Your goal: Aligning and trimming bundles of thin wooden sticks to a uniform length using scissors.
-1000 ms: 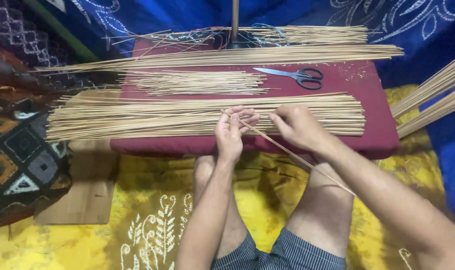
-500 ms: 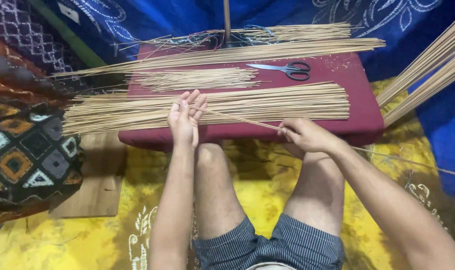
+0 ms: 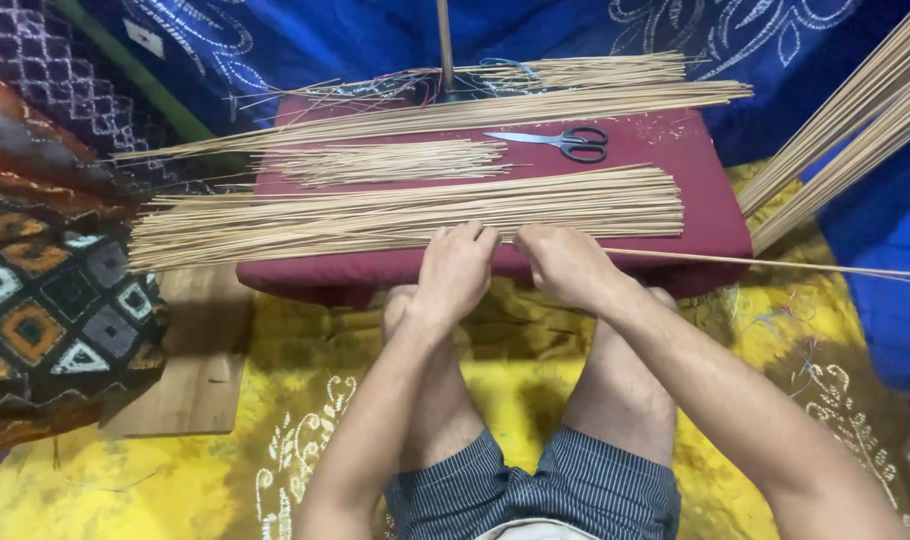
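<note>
My left hand (image 3: 457, 270) and my right hand (image 3: 563, 262) sit side by side at the front edge of a maroon cushion (image 3: 710, 215), fingers curled down onto the nearest bundle of thin bamboo sticks (image 3: 305, 222). My right hand pinches one long stick (image 3: 775, 264) that runs out to the right, nearly level. My left hand grips the same stick's end beside it, as far as I can see. Black-handled scissors (image 3: 565, 141) lie farther back on the cushion.
More stick bundles lie across the cushion: a short one (image 3: 385, 160) and a long one (image 3: 455, 112) behind it. Another sheaf (image 3: 855, 130) slants in from the upper right. A wooden board (image 3: 190, 375) lies at the left on yellow cloth (image 3: 275, 480). A thin pole (image 3: 442, 45) stands behind.
The stick has swung from pointing up-left across the bundle to lying level out to the right. My left hand moved right and closed next to my right hand.
</note>
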